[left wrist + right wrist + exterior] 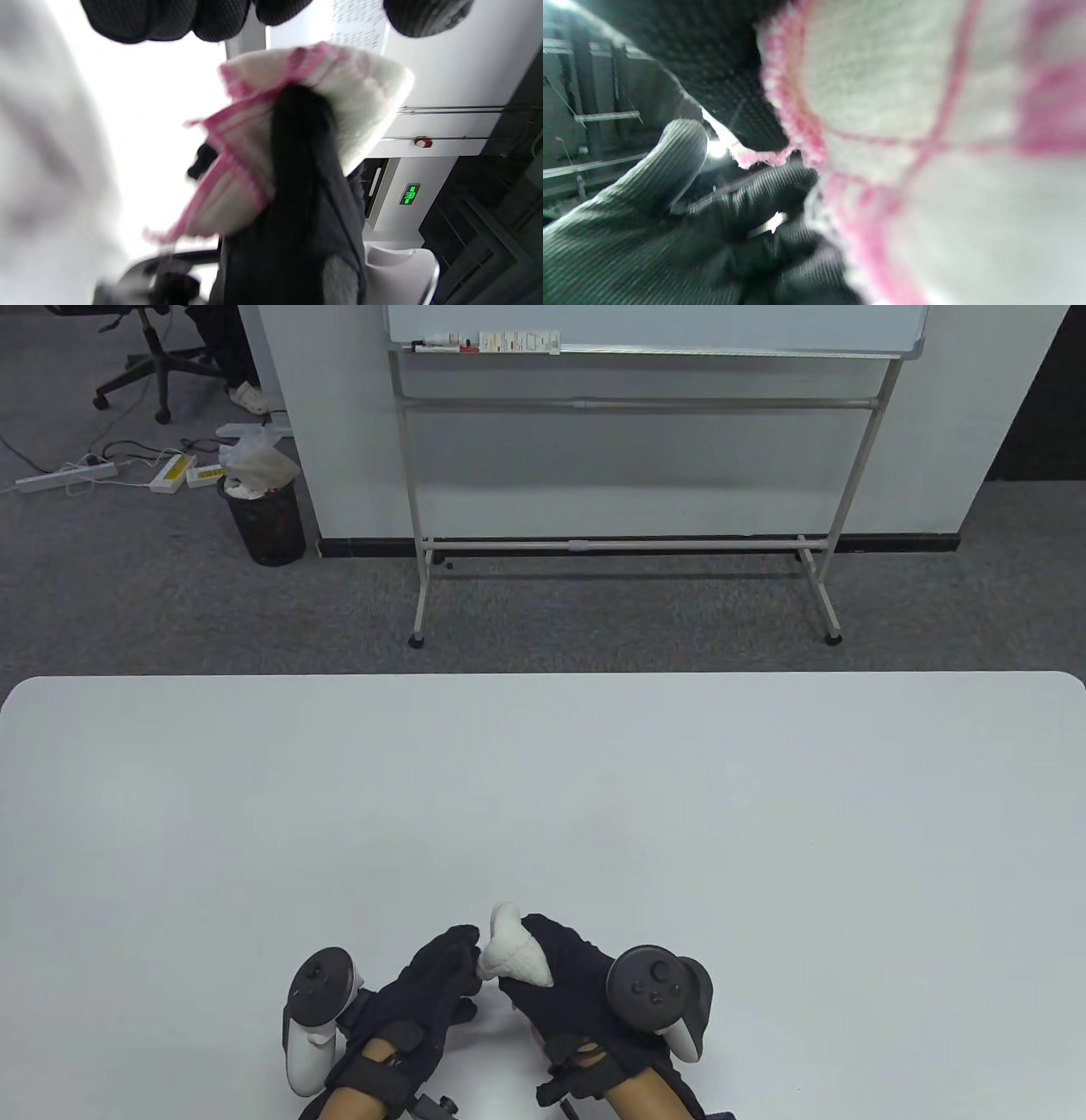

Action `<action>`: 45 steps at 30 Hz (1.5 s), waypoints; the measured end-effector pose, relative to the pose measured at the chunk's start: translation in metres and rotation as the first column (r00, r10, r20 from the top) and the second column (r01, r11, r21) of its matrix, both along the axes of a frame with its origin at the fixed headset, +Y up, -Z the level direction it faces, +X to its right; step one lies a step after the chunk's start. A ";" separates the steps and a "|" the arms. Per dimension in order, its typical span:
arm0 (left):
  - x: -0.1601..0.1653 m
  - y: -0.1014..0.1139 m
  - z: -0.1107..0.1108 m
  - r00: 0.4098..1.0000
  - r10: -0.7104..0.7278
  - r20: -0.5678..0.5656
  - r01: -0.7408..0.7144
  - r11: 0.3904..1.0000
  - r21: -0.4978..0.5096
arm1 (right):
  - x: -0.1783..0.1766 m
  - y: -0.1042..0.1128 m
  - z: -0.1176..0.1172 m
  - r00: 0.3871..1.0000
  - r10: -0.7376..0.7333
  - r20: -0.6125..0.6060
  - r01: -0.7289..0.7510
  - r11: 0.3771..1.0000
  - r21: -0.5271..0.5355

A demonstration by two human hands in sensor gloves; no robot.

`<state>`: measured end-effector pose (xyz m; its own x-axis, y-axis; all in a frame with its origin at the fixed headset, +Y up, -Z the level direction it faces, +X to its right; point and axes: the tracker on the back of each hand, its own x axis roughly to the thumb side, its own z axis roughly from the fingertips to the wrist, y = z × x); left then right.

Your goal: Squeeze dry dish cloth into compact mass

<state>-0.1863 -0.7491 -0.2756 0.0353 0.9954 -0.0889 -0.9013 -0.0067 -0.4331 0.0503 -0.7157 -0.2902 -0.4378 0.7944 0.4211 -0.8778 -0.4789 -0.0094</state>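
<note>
A white dish cloth with pink stripes (515,947) is bunched into a lump near the table's front edge. My right hand (567,980) grips it from the right and holds most of it inside the fist; a white tip sticks out above. My left hand (441,976) touches the cloth's left side with its fingertips. In the left wrist view the cloth (356,84) is wrapped around a black gloved finger (297,140). In the right wrist view the cloth (946,127) fills the frame close up, with gloved fingers (670,169) beside it.
The white table (543,780) stretches wide beyond the hands. Past its far edge stand a whiteboard on a stand (628,475) and a black waste bin (265,517) on grey carpet.
</note>
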 end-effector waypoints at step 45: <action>0.024 0.015 0.003 0.987 0.079 -0.137 -0.014 0.906 0.422 | -0.028 -0.022 0.007 0.618 -0.755 -0.217 0.526 0.603 -0.600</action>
